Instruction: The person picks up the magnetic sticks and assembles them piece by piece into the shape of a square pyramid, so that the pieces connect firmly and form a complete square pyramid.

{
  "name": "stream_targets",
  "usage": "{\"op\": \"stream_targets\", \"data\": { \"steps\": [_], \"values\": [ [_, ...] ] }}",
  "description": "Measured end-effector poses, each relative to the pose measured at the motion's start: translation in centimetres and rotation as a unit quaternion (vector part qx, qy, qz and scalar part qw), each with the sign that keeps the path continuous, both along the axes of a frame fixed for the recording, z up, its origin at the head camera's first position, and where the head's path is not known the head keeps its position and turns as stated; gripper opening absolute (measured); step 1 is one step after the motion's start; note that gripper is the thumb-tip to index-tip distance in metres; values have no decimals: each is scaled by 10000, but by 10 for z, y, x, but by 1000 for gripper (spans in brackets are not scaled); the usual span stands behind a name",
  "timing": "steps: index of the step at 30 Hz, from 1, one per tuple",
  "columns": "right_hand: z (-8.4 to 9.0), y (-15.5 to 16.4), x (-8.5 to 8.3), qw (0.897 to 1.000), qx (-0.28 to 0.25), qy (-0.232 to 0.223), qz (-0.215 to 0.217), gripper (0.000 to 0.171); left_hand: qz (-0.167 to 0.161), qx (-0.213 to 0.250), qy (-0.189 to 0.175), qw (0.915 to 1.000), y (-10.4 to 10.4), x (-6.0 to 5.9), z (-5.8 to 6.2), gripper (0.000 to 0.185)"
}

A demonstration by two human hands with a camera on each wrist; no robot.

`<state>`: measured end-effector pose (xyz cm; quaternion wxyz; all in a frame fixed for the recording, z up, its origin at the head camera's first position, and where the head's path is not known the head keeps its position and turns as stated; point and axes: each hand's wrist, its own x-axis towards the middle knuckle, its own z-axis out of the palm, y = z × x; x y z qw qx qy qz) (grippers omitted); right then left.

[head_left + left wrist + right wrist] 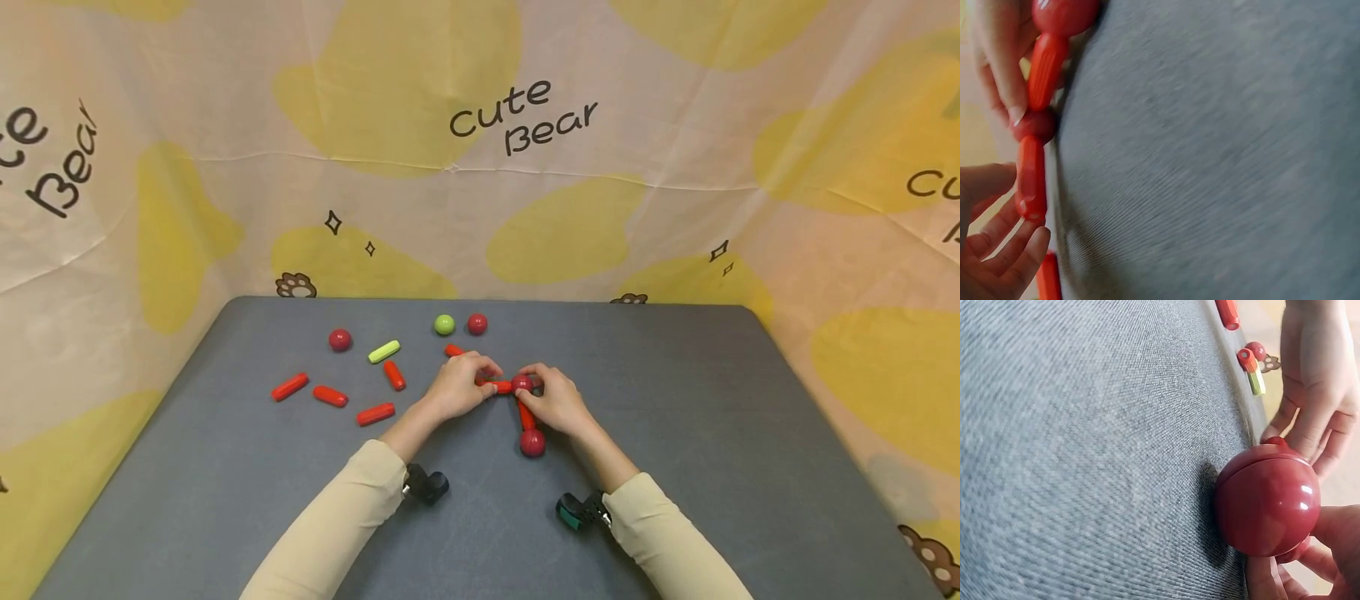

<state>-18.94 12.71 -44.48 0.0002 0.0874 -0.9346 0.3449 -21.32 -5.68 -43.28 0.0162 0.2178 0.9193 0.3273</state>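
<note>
We have two red rods joined at a dark red ball [522, 383] mid-counter, our left hand [456, 387] pinching one rod [501, 387], our right hand [557, 403] gripping the ball, while loose rods [330, 396] and balls [340, 339] remain unattached.

Makeshift recording booth: grey table [225, 467], "Cute Bear" cloth backdrop [525, 117].

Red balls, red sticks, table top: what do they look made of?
Red ball: likely hard glossy plastic; sharp highlights, visible seam. Red stick: plastic too, smooth with a softer sheen and moulded ends. Table top: grey woven fabric or felt-like mat, matte; the weave shows in the right wrist view.
</note>
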Motion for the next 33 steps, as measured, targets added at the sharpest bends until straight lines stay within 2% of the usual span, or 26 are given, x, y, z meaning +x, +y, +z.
{"op": "stream_targets", "data": {
  "steps": [4,10,14,18,23,28,33],
  "values": [
    [1,1,0,10000,-68,37,11,30,47,199,41,9998,-3,-10,8,20],
    [1,3,1,9999,-27,-95,-62,30,456,280,176,9984,-5,-28,19,21],
    [2,5,2,9999,-42,-73,-69,29,701,354,104,9969,-6,-39,21,25],
    [1,7,3,9999,-26,-64,-73,28,992,422,116,9941,-4,-48,19,29],
    [1,8,3,9999,-49,-92,-50,28,1303,250,303,9907,1,-56,17,36],
    [1,8,3,9999,-85,-55,-27,28,1456,-2,401,9885,5,-61,14,41],
    [0,8,4,9999,-99,-64,-35,27,1510,-164,266,9880,8,-66,8,43]
  ]
}}
